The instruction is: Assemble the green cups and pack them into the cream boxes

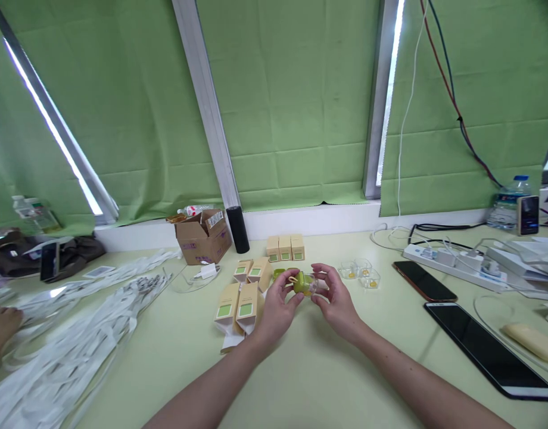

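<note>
My left hand (277, 304) pinches the green part of a small green-and-clear container (303, 283), which has a pale loop at its left end. At its clear end, the fingers of my right hand (335, 298) close around it. Just behind my left fingers lies another small green piece (279, 273), partly hidden. To the right of my hands several clear cups (360, 271) with yellow centres stand together. On the left, close to my left wrist, are several beige boxes (248, 307) with green windows, some with their flaps open.
Three more beige boxes (285, 248) stand behind my hands. A cardboard box (203, 238) and black cylinder (237, 229) are at the back. White straps (86, 339) cover the left, beside another person's hand (3, 322). Phones (424, 281), a tablet (488, 348) and a power strip (452, 267) lie right.
</note>
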Action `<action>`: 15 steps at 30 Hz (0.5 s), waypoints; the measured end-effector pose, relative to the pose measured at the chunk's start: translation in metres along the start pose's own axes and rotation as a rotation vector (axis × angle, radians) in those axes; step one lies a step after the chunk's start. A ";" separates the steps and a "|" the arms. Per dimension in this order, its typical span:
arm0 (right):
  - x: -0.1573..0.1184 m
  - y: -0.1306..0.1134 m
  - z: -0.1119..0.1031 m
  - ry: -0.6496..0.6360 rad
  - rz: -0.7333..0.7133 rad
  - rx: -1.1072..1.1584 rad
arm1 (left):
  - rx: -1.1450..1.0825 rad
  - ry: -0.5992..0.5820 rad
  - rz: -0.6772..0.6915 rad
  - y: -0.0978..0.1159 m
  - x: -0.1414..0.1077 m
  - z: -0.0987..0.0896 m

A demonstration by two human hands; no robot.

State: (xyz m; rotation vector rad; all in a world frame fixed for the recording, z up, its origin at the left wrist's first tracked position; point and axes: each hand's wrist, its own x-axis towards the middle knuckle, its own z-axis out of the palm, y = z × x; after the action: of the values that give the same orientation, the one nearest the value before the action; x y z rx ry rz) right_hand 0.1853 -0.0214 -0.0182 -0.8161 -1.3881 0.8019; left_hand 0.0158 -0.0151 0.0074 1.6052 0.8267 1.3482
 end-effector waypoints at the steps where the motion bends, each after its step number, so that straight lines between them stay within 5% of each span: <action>1: 0.001 0.001 -0.001 0.019 -0.012 -0.002 | 0.006 -0.004 0.003 -0.001 0.000 0.000; 9: 0.015 0.006 -0.018 0.299 0.016 -0.190 | 0.363 -0.043 -0.024 0.003 -0.008 -0.003; 15: 0.020 0.009 -0.025 0.359 0.024 -0.244 | 0.507 -0.129 -0.013 0.003 -0.012 -0.001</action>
State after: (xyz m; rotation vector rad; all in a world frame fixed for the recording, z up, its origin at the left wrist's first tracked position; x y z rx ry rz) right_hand 0.2107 -0.0006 -0.0164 -1.1088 -1.1667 0.4779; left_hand 0.0124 -0.0272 0.0056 2.0437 1.1593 1.0600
